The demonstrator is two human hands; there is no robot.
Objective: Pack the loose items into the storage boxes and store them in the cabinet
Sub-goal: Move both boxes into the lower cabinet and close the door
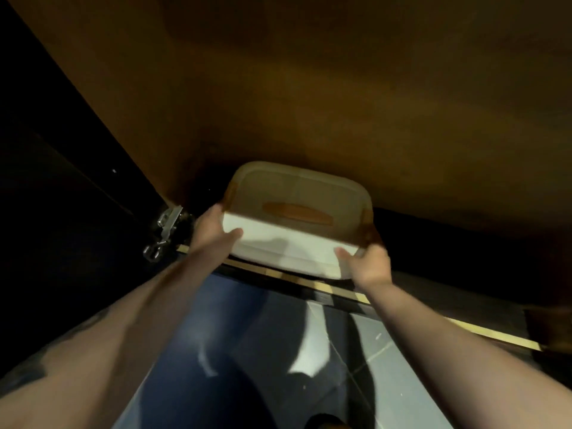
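Two hands carry one white storage box (288,243) with a lid, and we see it half inside the dark cabinet (340,88), its far end under the brown panel, its near end hanging out over the pale strip of the cabinet's front edge (340,294). Our left hand (213,232) grips the near left corner, thumb on the lid; our right hand (366,263) grips the near right corner the same way. The hands are well apart, each clamped on the box.

We judge that the main risk is the box catching. Its left side passes near the metal door hinge (167,221), and a slight drift that way could snag the rim or our knuckles. The inside is too dark to tell what lies behind, so a hard push could jam against something unseen. If we let go too soon, the overhanging end could tip out towards the tiled floor (387,366).
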